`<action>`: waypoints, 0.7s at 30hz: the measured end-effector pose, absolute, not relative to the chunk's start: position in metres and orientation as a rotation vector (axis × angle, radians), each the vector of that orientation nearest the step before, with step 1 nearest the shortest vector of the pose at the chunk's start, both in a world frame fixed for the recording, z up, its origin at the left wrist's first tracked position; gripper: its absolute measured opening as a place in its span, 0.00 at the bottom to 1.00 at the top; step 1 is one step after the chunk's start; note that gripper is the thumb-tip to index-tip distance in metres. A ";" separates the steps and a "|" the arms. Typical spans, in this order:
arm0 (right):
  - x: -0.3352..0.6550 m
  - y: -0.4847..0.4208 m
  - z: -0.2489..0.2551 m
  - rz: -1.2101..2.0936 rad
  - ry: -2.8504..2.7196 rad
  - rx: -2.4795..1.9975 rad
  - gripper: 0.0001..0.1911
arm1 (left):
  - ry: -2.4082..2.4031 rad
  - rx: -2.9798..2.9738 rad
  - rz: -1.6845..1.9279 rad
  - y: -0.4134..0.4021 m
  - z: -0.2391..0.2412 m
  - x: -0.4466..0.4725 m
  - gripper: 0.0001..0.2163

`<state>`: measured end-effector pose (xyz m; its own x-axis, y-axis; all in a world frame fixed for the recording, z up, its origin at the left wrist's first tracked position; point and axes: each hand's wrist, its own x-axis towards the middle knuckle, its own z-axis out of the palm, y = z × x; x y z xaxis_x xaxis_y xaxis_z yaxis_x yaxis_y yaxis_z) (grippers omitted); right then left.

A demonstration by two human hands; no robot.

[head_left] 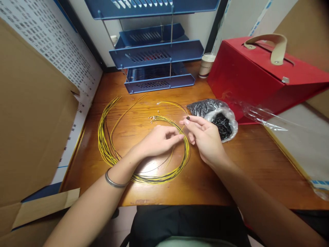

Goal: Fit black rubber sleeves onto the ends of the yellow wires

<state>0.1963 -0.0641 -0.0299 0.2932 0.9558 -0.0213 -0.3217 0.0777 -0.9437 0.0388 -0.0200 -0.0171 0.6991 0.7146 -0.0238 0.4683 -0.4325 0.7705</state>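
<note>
Above the desk's (pixel 252 161) middle, I am pinching one yellow wire (pixel 171 155) in my left hand (pixel 159 140). Its length is slanting from near-left up to far-right, tip aiming at the black cap (pixel 188 118) that my right hand (pixel 205 137) is nipping between thumb and forefinger. I am judging this as the capping step; next is calling for lining the cap's bore with the tip.

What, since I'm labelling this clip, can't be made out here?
Head view only:
small black piece in the right hand: too small to identify.
yellow wire end: hidden by the left hand fingers.
printed sheet: text too small.
top tray: cut off by upper edge.
</note>
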 end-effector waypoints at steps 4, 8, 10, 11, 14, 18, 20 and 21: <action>0.196 -0.064 -0.031 1.124 -0.760 -1.067 0.14 | 0.856 2.038 0.445 -0.019 -0.020 0.040 0.16; 0.197 -0.063 -0.031 1.098 -0.759 -1.071 0.14 | 0.864 2.061 0.327 -0.018 -0.016 0.038 0.15; 0.197 -0.063 -0.030 1.091 -0.759 -1.064 0.14 | 0.873 2.050 0.300 -0.018 -0.015 0.036 0.16; 0.197 -0.063 -0.030 1.095 -0.765 -1.059 0.14 | 0.870 2.038 0.314 -0.019 -0.015 0.036 0.16; 0.196 -0.064 -0.030 1.117 -0.798 -1.048 0.15 | 0.853 2.014 0.435 -0.020 -0.017 0.039 0.17; 0.196 -0.064 -0.031 1.119 -0.813 -1.041 0.14 | 0.837 2.005 0.521 -0.021 -0.023 0.043 0.17; 0.197 -0.064 -0.032 1.100 -0.801 -1.045 0.14 | 0.828 2.016 0.485 -0.021 -0.025 0.044 0.16; 0.197 -0.064 -0.032 1.089 -0.796 -1.048 0.14 | 0.832 2.028 0.456 -0.020 -0.025 0.044 0.16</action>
<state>0.1972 -0.0639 -0.0323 0.2912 0.9565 0.0170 -0.3063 0.1101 -0.9455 0.0441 -0.0204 -0.0246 0.7093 0.7048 0.0068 0.3854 -0.3958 0.8335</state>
